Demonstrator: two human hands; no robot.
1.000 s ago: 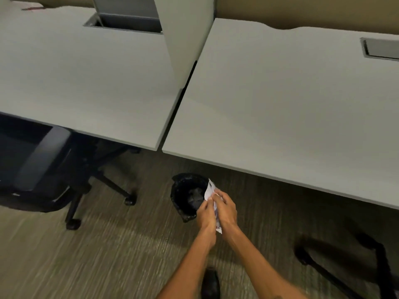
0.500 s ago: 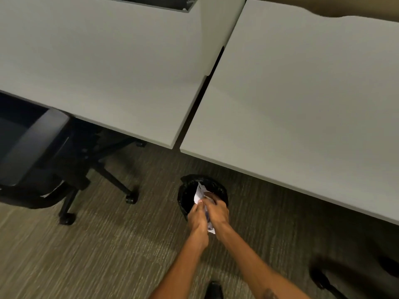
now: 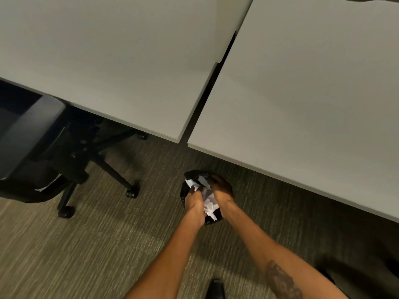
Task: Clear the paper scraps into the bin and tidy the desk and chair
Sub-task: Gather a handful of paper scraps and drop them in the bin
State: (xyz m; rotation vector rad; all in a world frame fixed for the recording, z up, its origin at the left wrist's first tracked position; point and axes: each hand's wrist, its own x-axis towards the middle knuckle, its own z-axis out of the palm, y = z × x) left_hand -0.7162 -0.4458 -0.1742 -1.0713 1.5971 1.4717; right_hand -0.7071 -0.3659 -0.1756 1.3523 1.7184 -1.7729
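Head view, looking down at the floor in front of two pale benches.

Both arms reach forward and down. The left hand (image 3: 195, 201) and right hand (image 3: 222, 190) meet over the mouth of the bin (image 3: 212, 221), a small black one with a dark liner that stands on the carpet (image 3: 86, 244) just in front of the gap between the benches.

The paper scraps (image 3: 208, 199), white and crumpled, sit bunched between the two hands, directly above the bin opening and partly down inside its rim. The left hand's fingers are curled round the near side of the wad. The right hand lies in shadow at the far side; its fingers appear curled over the top of the paper, gripping it too, though the dim light makes this less sure.

The left bench (image 3: 108, 61) and right bench (image 3: 313, 93) lie edge to edge with a narrow dark gap between them. A pale upright divider (image 3: 228, 22) stands at the back of that gap.

The chair (image 3: 32, 147), black with castors, is tucked partly under the left bench, well apart from the bin.

A tattoo (image 3: 280, 279) shows on the right forearm. A dark shoe (image 3: 216, 288) shows at the bottom edge, between the arms.
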